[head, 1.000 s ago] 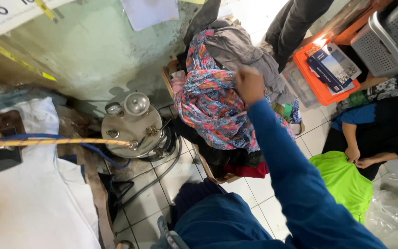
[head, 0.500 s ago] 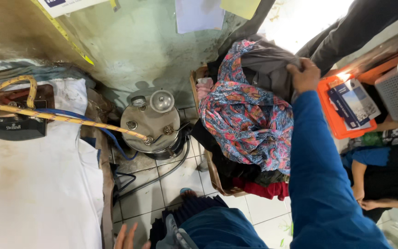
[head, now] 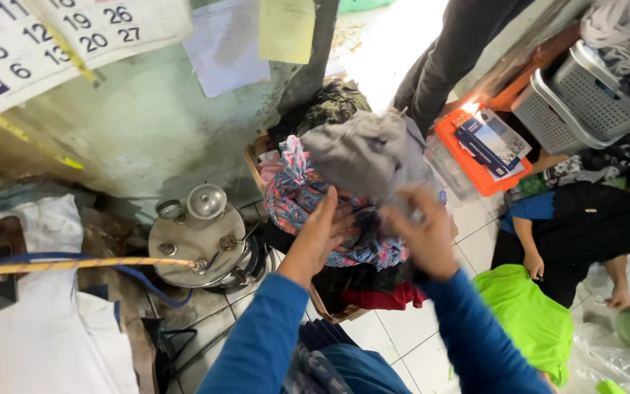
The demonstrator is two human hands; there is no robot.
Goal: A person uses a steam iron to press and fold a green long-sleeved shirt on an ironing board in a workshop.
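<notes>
Grey garment (head: pixel 362 153) hung soft and light, we judged; our right hand (head: pixel 423 235) pinched its 5 o'clock edge, left hand (head: pixel 322 228) fingers apart at 7.

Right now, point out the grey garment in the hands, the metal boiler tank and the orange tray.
grey garment (head: pixel 362 153), head view, middle of the bunched cloth.
metal boiler tank (head: pixel 197 244), head view, flat top plate.
orange tray (head: pixel 452 135), head view, bare left rim.
</notes>
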